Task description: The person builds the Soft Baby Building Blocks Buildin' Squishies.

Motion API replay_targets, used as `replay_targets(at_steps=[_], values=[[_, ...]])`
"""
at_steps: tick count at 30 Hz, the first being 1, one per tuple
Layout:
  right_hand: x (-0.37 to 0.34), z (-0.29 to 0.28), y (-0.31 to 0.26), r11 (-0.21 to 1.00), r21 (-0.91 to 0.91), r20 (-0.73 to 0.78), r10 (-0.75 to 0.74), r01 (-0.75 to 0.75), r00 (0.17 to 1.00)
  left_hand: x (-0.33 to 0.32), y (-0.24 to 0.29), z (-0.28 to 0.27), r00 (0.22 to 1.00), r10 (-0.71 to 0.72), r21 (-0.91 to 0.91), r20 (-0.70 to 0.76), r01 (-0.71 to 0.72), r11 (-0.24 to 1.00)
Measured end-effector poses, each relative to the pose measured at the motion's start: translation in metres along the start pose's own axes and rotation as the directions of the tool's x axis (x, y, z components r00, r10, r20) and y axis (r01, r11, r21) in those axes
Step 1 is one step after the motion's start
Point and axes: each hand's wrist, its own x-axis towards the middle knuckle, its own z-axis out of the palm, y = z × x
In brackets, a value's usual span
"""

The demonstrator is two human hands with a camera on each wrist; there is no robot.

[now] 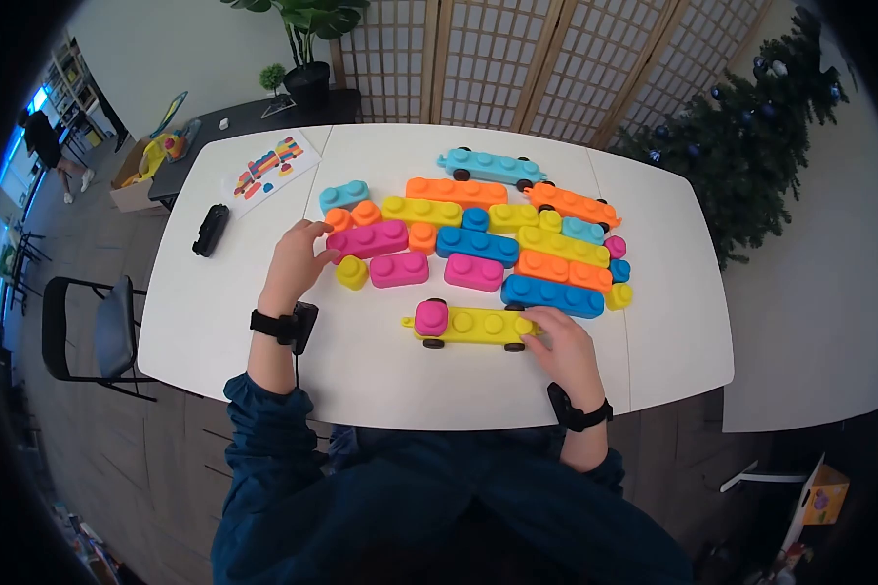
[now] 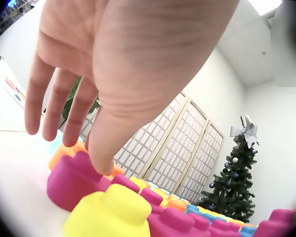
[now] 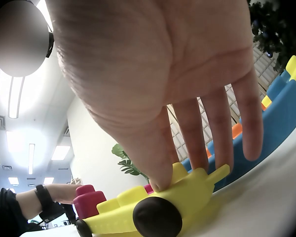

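A yellow wheeled base stands near the front of the table, with a pink one-stud block on its left end. My right hand holds the base's right end; in the right wrist view the thumb lies against the yellow base beside a black wheel, fingers on the far side. My left hand is at the left end of a long magenta block, fingers relaxed and spread. In the left wrist view its thumb is close by the magenta block; contact is unclear. A yellow one-stud block sits just in front.
Rows of orange, blue, yellow and pink blocks fill the middle. Behind them stand a teal wheeled base and an orange one. A printed picture sheet and a black object lie on the left of the white table.
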Motion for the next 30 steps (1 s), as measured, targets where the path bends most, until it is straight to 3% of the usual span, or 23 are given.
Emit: replay_targets(at_steps=[8,10,14,17,18,20,23,25,28,30], values=[[-0.001,0.001,-0.001,1.000,0.014,-0.018,-0.019,0.019,1.000,0.008,-0.006,0.018,1.000,0.007,-0.004,0.013,-0.007,1.000],[-0.001,0.001,-0.001,1.000,0.019,-0.018,-0.018,0.018,1.000,0.005,-0.004,0.017,0.966,0.226,0.087,-0.128,-0.216,0.973],[-0.001,0.002,0.002,1.000,0.014,-0.012,-0.024,0.025,1.000,-0.008,0.012,-0.010,0.962,0.214,0.053,-0.170,-0.208,0.977],[-0.001,-0.002,-0.004,1.000,0.021,0.005,-0.005,0.005,1.000,-0.027,0.041,-0.031,0.961,0.112,-0.108,-0.253,-0.143,0.984],[0.000,-0.004,-0.009,1.000,0.022,0.007,0.009,-0.009,1.000,-0.036,0.055,-0.034,0.961,0.112,-0.108,-0.253,-0.144,0.984],[0.006,-0.006,-0.017,0.997,0.076,-0.042,-0.019,0.023,0.999,-0.053,0.085,-0.032,0.988,0.067,-0.400,-0.137,-0.117,0.909],[0.015,-0.012,-0.034,0.977,0.177,-0.127,-0.094,0.116,0.987,-0.062,0.111,-0.014,0.956,0.288,-0.355,-0.054,-0.288,0.890],[0.022,-0.017,-0.045,0.959,0.221,-0.167,-0.142,0.177,0.976,-0.066,0.127,-0.005,0.940,0.340,-0.332,-0.042,-0.334,0.882],[0.027,-0.023,-0.051,0.958,0.097,-0.147,-0.255,0.270,0.956,-0.070,0.145,0.008,0.918,0.395,-0.334,-0.025,-0.380,0.862],[0.028,-0.020,-0.048,0.950,0.049,-0.018,-0.307,0.308,0.952,-0.071,0.147,0.013,0.903,0.428,-0.343,-0.022,-0.409,0.846]])
